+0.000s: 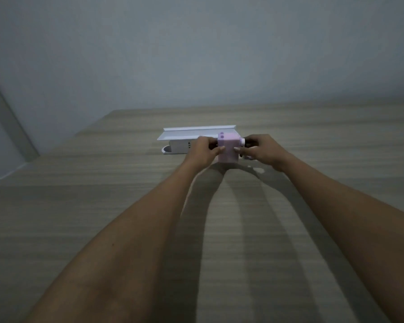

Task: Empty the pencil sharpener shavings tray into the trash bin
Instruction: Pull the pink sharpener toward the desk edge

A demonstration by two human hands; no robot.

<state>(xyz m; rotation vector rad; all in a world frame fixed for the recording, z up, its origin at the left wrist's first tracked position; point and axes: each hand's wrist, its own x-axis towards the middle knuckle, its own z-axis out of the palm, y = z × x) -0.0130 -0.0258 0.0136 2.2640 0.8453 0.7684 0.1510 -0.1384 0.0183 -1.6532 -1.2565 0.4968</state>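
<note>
wall (pixel 196 47): plain grey | table (pixel 79 206): wood-grain | light: dim

Plain indoor room, likely home or office, wood-grain desk (pixel 103 217), bare grey wall (pixel 196 54), white box (pixel 184 138)

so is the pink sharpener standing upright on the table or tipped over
Upright: the pink sharpener stands on its base on the table, top face up, left hand and right hand gripping its sides.

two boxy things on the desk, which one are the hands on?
The pink pencil sharpener, gripped between left hand and right hand. The white box with its lid flipped open sits just behind and left, apparently not held.
</note>
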